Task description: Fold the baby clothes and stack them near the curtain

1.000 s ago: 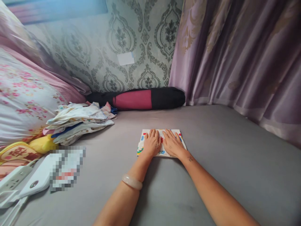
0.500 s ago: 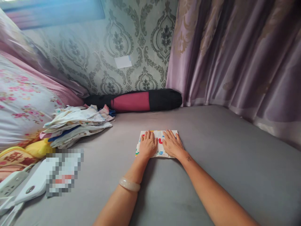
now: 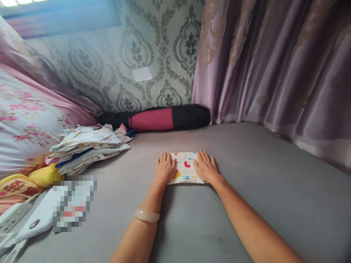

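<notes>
Between my two palms, a patterned cloth [image 3: 186, 171] lies on the grey sheet [image 3: 246, 204], my left hand [image 3: 165, 169] at its left edge, my right hand [image 3: 206, 168] over its right. Both hands rest palm down, fingers extended, gripping nothing. The cloth is already folded into a flat rectangle, its top mostly smooth; whether any folding is left, I cannot tell. It lies well apart from the stack of clothes [image 3: 90, 144] beyond and left of my left hand. Left of my left forearm, a power strip [image 3: 15, 215], a white device [image 3: 41, 217] and a blurred-out item [image 3: 75, 206] crowd that side. Beyond my fingertips lies a black-and-red roll [image 3: 156, 118]; purple curtains [image 3: 263, 65] hang beyond my right hand.
</notes>
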`<state>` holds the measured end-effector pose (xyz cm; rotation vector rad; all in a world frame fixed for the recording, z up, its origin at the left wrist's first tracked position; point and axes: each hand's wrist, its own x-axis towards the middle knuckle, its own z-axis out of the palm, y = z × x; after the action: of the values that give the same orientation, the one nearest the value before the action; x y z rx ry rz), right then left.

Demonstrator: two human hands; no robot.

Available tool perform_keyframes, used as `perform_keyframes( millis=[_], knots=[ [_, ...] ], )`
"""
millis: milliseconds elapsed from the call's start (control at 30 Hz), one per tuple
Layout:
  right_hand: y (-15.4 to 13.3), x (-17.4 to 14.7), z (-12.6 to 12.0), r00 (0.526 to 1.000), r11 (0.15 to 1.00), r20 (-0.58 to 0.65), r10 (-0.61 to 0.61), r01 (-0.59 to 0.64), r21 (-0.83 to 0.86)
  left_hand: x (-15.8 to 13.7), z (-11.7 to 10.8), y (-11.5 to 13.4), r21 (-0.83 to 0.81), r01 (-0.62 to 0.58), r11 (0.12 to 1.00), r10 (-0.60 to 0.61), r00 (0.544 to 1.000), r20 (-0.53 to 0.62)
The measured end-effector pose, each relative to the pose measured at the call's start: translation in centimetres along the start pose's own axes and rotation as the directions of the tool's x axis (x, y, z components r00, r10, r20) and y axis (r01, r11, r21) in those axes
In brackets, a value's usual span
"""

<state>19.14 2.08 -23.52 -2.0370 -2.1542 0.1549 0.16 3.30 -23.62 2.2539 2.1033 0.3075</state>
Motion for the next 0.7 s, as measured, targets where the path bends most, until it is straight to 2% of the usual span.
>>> perform_keyframes(
  millis=[100, 467, 700],
  knots=[
    [0.1, 0.0, 0.2, 1.0, 1.0, 0.017, 0.015, -0.015, 0.003, 0.1, 0.4, -0.3, -0.009, 0.009, 1.0, -0.009, 0.999, 0.045],
    [0.7, 0.0, 0.0, 0.999, 0.999, 0.018, 0.049, -0.049, -0.008, 0.0, -0.4, -1.0, -0.026, 0.028, 0.999, -0.026, 0.998, 0.06],
    [0.6, -0.1, -0.1, 0.998, 0.998, 0.044, 0.053, -0.051, -0.029, 0.1, 0.0, -1.5, -0.054, 0.012, 0.998, -0.006, 0.994, 0.107]
  ],
)
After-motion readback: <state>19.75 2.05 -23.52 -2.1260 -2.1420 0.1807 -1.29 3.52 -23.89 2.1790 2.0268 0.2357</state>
